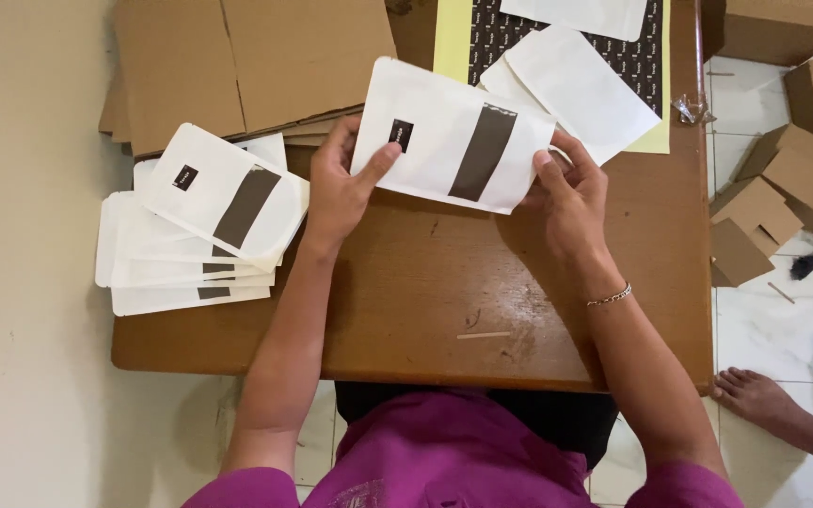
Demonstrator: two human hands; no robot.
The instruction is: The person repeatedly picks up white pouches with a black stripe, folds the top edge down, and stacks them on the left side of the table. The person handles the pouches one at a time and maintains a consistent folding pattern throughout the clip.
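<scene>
Both my hands hold a white paper pouch with a dark window strip and a small black label, tilted above the brown wooden table. My left hand grips its left edge, thumb pressing beside the label. My right hand pinches its right lower corner; a thin bracelet sits on that wrist. To my left lies a fanned stack of similar pouches, each with a dark strip.
Flat cardboard sheets lie at the back left. A yellow sheet of black stickers with blank white pouches on it lies at the back. Folded cardboard boxes and another person's bare foot are on the tiled floor, right.
</scene>
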